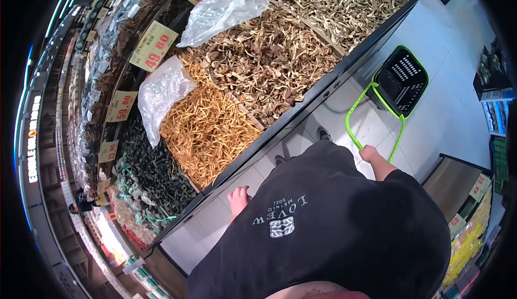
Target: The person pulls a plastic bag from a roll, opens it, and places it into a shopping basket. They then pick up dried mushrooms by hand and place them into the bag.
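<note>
At the left side of my black shirt hangs my left hand (238, 198), its fingers loosely bent and slightly apart with nothing in them. It is close to the front edge of the display bin, without touching it. My right hand (368, 152) is closed around the green handle (351, 129) of a black basket (403, 81) with a green rim. The basket is beside the bin, above the pale floor tiles, and nothing shows inside it.
The bin holds brown dried pieces (272, 57), golden strands (207, 127) and dark dried goods (156, 170). Two clear plastic bags (164, 92) lie over its back part near price tags (154, 46). A metal-sided stand (452, 183) is at the right; my feet are below the bin's edge.
</note>
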The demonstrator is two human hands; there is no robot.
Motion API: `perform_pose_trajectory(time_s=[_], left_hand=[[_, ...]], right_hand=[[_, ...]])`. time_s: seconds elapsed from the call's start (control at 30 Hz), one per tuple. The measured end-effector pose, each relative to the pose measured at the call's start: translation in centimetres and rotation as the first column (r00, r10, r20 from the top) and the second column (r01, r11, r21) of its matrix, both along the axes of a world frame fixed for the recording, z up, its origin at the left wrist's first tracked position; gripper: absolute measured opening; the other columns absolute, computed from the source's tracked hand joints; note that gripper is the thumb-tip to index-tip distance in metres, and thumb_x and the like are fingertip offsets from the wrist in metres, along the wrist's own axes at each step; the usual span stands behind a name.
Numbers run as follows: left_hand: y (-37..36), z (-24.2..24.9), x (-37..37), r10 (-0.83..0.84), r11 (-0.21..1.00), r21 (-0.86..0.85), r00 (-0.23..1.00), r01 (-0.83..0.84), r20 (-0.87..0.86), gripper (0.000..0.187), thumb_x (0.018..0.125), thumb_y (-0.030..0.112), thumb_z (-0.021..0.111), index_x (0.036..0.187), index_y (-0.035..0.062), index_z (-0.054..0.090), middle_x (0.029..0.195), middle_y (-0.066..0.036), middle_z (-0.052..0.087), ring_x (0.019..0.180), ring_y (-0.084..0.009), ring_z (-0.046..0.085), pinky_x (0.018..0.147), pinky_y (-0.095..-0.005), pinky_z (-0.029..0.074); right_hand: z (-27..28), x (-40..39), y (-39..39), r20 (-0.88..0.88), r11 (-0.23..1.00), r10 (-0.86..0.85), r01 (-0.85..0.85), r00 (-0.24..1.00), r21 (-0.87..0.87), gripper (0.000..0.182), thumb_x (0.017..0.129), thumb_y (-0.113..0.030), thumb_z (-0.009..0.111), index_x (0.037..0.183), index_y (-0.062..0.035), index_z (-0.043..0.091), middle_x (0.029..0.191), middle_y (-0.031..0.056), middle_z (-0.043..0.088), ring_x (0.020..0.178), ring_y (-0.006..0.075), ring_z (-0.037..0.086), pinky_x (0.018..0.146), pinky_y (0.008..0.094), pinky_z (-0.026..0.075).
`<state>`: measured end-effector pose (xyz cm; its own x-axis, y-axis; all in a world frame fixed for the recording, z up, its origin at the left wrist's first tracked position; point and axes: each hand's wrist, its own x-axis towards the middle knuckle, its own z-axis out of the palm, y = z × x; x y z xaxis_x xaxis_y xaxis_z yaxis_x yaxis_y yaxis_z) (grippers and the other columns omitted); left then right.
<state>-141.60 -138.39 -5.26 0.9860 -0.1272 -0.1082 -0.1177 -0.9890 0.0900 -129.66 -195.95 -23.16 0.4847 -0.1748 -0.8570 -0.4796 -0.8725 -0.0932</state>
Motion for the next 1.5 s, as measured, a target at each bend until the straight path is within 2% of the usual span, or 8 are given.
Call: perform_pose_trajectory(time_s=[0.33,0.53,0.8,0.87,0.93,1.13,1.27,1.5], left_hand=[[-12.5,7.1,6.6,0.181,0.955,-0.196,0.962,-0.222,-0.205,0.035,0.077,0.002,0.065,0.111,0.0102,0.063,0.096,-0.008,0.065,0.090,-0.0284,0.063,0.081,-0.0407,0.045],[-13.8,7.4,2.9,0.161,0.971,-0.092,0.885,-0.222,-0.437,0.027,0.083,0.016,0.065,0.108,0.0072,0.064,0.100,-0.014,0.066,0.093,-0.0354,0.064,0.078,-0.0460,0.052],[-16.8,8.8,1.2,0.402,0.837,-0.130,0.760,-0.531,-0.511,0.028,0.083,0.022,0.065,0.108,0.0068,0.065,0.100,-0.016,0.064,0.094,-0.0373,0.063,0.080,-0.0461,0.052],[-16.0,6.9,0.2,0.285,0.906,-0.169,0.855,-0.388,-0.433,0.028,0.083,0.022,0.065,0.106,0.0063,0.065,0.098,-0.015,0.064,0.093,-0.0368,0.064,0.080,-0.0452,0.052],[-17.6,7.3,0.9,0.323,0.906,-0.166,0.889,-0.390,-0.324,0.026,0.083,0.019,0.063,0.105,0.0052,0.065,0.092,-0.013,0.064,0.085,-0.0349,0.064,0.077,-0.0438,0.052],[-18.3,7.2,2.0,0.428,0.832,-0.246,0.857,-0.498,-0.288,0.024,0.080,0.008,0.062,0.104,0.0069,0.065,0.090,-0.012,0.063,0.083,-0.0320,0.064,0.075,-0.0420,0.053],[-16.9,4.9,1.3,0.476,0.803,-0.275,0.847,-0.528,-0.236,0.024,0.080,0.006,0.061,0.104,0.0085,0.064,0.091,-0.012,0.063,0.082,-0.0328,0.064,0.074,-0.0437,0.053],[-13.8,2.9,1.1,0.570,0.769,-0.263,0.811,-0.582,-0.129,0.025,0.082,0.005,0.059,0.106,0.0097,0.062,0.092,-0.011,0.063,0.080,-0.0279,0.065,0.073,-0.0399,0.055]], right_hand=[[-7.9,-0.7,-2.6,0.032,0.951,0.139,-0.142,0.990,0.273,0.042,0.089,-0.020,0.059,0.124,0.0001,0.048,0.116,0.0291,0.064,0.111,0.0435,0.062,0.095,0.0497,0.050],[-9.7,1.2,-2.2,-0.074,0.929,0.236,-0.203,0.969,0.308,0.048,0.089,-0.029,0.058,0.125,0.0019,0.050,0.117,0.0298,0.064,0.113,0.0441,0.061,0.097,0.0487,0.050],[-12.6,2.8,-3.7,0.066,0.786,0.459,-0.440,0.886,0.433,0.055,0.081,-0.042,0.071,0.117,0.0000,0.064,0.105,0.0232,0.072,0.102,0.0355,0.069,0.088,0.0375,0.054],[-12.6,3.0,-4.1,-0.021,0.874,0.169,-0.140,0.985,0.465,0.059,0.078,-0.042,0.076,0.120,-0.0015,0.064,0.104,0.0196,0.073,0.098,0.0299,0.071,0.086,0.0350,0.054],[-10.8,3.9,-4.5,0.004,0.858,0.222,-0.197,0.975,0.475,0.051,0.083,-0.040,0.067,0.119,-0.0036,0.065,0.110,0.0220,0.071,0.105,0.0349,0.068,0.092,0.0377,0.052],[-7.6,5.6,-5.8,0.121,0.891,0.019,-0.072,0.992,0.448,0.036,0.090,-0.031,0.061,0.117,-0.0077,0.066,0.096,0.0173,0.072,0.084,0.0282,0.070,0.079,0.0375,0.054],[-6.1,5.8,-8.0,-0.065,0.795,-0.312,0.298,0.948,0.529,0.024,0.094,-0.022,0.058,0.109,-0.0045,0.065,0.080,0.0080,0.067,0.067,0.0171,0.062,0.063,0.0324,0.052],[-2.5,7.5,-11.3,0.022,0.909,-0.140,0.120,0.990,0.398,0.024,0.094,-0.023,0.054,0.102,-0.0021,0.063,0.080,0.0121,0.069,0.070,0.0206,0.066,0.065,0.0342,0.054]])
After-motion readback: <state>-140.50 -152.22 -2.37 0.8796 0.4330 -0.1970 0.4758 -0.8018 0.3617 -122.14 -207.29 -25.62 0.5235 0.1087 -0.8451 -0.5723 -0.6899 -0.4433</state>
